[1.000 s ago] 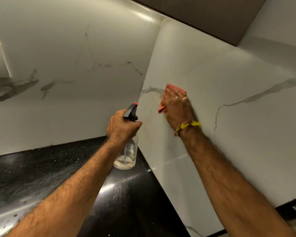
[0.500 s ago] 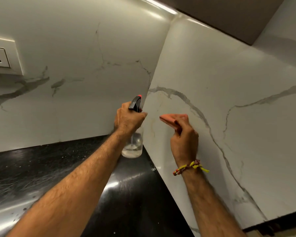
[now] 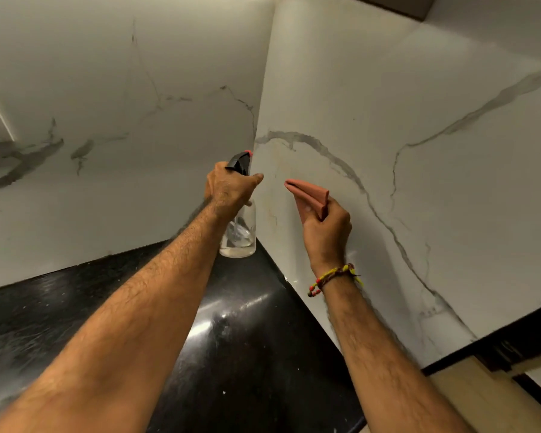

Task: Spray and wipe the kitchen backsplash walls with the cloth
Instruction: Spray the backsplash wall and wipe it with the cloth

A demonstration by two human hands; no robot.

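Cloth (image 3: 310,196) (folded) in right hand (image 3: 327,232)

The clear plastic spray bottle (image 3: 238,235) with a black and red top is held up near the corner, with a little water at its bottom. The folded pink cloth (image 3: 308,196) is held up just off the white marble wall (image 3: 419,214).

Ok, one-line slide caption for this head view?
Left hand aims spray bottle at marble backsplash corner; right hand holds folded cloth ready.
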